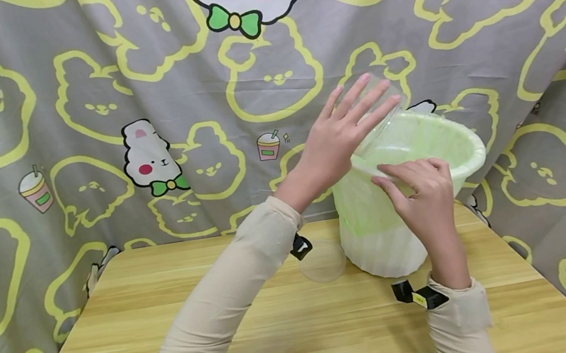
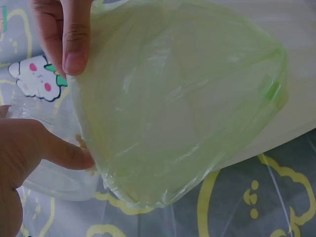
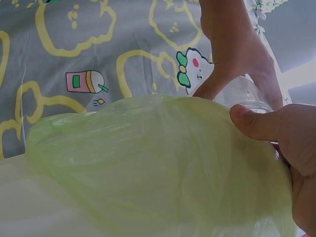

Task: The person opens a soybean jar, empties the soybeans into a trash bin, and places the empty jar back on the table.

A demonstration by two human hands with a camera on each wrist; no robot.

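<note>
My left hand (image 1: 335, 137) holds a clear plastic jar (image 2: 59, 185), tipped over the near left side of the trash can (image 1: 379, 257). In the left wrist view, the thumb of that hand lies at the can's rim, with a few small beige bits close to it. A thin green trash bag (image 2: 182, 103) lines the can and is folded over its rim. My right hand (image 1: 427, 197) pinches the bag-covered rim, thumb on the outside. The can is white and leans toward the right. Its lower inside is hidden from me.
A clear round lid (image 1: 321, 262) lies on the wooden table (image 1: 286, 336), just left of the can. Behind the table hangs a grey curtain (image 1: 204, 170) with yellow cartoon outlines. Each wrist wears a small black camera mount.
</note>
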